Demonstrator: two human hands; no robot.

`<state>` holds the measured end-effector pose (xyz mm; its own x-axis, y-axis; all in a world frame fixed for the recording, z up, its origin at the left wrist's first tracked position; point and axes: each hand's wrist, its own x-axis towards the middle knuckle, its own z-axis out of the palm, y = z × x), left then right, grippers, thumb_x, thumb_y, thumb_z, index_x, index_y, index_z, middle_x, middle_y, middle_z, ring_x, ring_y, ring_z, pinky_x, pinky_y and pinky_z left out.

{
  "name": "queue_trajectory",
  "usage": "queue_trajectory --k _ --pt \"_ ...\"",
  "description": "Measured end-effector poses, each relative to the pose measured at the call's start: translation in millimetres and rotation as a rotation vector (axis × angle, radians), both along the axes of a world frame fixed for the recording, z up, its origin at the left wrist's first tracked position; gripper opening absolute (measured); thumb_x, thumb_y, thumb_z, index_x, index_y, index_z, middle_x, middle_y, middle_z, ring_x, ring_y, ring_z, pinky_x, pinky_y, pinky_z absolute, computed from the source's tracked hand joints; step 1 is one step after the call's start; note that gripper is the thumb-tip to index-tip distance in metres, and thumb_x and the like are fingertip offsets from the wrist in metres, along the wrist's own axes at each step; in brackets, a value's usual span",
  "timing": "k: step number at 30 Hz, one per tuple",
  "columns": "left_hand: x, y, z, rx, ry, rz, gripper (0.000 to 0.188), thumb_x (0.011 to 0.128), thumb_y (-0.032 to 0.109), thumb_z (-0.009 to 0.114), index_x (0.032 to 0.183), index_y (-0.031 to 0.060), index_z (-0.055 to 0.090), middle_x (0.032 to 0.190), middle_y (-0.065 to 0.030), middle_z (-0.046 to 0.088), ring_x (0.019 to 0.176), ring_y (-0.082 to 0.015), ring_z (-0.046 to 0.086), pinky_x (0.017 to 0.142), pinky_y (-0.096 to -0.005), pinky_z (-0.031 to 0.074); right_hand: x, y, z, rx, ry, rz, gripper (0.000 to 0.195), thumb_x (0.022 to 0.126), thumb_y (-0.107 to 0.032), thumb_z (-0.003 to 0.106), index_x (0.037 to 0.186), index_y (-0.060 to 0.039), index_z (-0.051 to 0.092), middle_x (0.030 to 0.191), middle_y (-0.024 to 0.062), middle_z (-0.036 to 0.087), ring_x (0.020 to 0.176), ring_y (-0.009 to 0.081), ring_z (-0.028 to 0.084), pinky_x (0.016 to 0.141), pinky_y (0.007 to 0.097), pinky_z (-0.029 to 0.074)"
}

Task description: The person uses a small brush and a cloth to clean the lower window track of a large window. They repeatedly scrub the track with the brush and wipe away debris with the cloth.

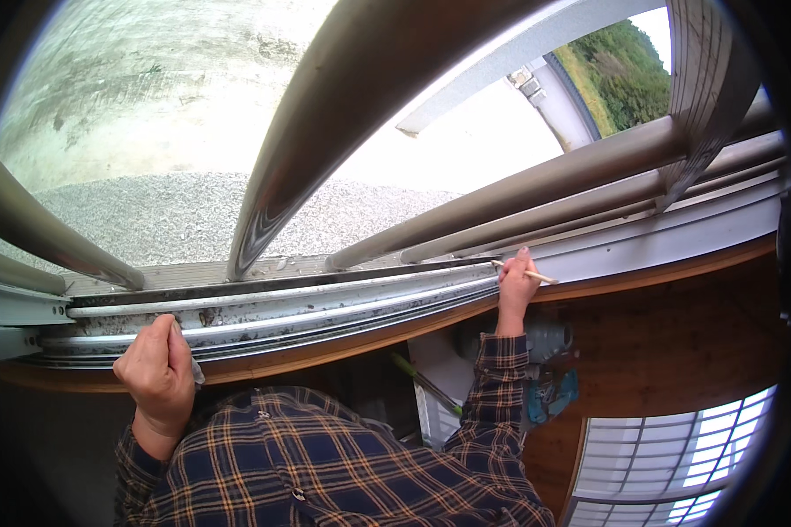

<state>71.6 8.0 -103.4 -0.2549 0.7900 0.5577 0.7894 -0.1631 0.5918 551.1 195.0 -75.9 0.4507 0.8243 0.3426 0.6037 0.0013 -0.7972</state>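
My right hand [518,284] grips a thin pale wooden stick [542,277] at the far end of the metal window track [356,309], where the white sash frame begins. The stick's other end reaches the outer edge of the track. At the left, my left hand [158,369] is closed over the track's inner edge, with a bit of whitish, crumpled material [198,373] showing beneath it. Dark dirt specks lie in the track channels. What that material is, I cannot tell.
Thick metal bars [283,151] rise just outside the track, with a gravel strip [151,207] beyond. A wooden sill [343,349] borders the inner side. Below my right arm are a green-handled tool [428,382], a grey rounded object [554,339] and a blue item [554,395].
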Motion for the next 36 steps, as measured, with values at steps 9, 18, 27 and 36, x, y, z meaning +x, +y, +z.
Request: queue_trajectory --k 9,18,27,36 --pt "-1.8 -2.0 -0.9 -0.005 -0.008 0.0 0.014 0.081 -0.01 0.065 0.094 -0.0045 0.065 0.069 -0.0165 0.06 0.057 -0.0308 0.062 0.053 -0.0353 0.049 -125.6 -54.3 17.5 -0.016 0.112 0.31 0.048 0.107 -0.028 0.047 0.065 -0.0052 0.047 0.056 -0.0006 0.046 0.045 0.0063 0.039 0.041 0.0229 0.029" --pt "-3.9 -1.4 -1.0 0.062 0.021 -0.025 0.014 0.08 -0.008 0.068 0.093 -0.0039 0.066 0.064 -0.0143 0.057 0.051 -0.0285 0.058 0.047 -0.0353 0.044 -195.6 -79.3 31.5 -0.072 0.136 0.415 0.05 0.107 -0.021 0.047 0.061 -0.0015 0.048 0.056 -0.0001 0.046 0.052 0.006 0.039 0.049 0.026 0.032" --pt "-6.7 -1.8 -6.8 0.073 0.029 -0.027 0.012 0.079 -0.005 0.069 0.091 -0.0004 0.067 0.062 -0.0122 0.056 0.049 -0.0277 0.056 0.045 -0.036 0.042 -252.5 -96.2 33.1 -0.056 0.212 0.521 0.048 0.106 -0.019 0.048 0.062 -0.0011 0.049 0.056 -0.0003 0.045 0.053 0.0071 0.038 0.05 0.0275 0.033" --pt "-6.6 -2.2 -9.2 0.085 0.028 -0.051 0.014 0.078 -0.005 0.07 0.091 -0.0001 0.067 0.063 -0.012 0.056 0.049 -0.0274 0.056 0.045 -0.0352 0.043 -284.2 -105.3 26.8 0.016 0.118 0.564 0.046 0.105 -0.018 0.052 0.063 -0.0008 0.044 0.053 0.0018 0.038 0.051 0.0103 0.032 0.048 0.032 0.031"
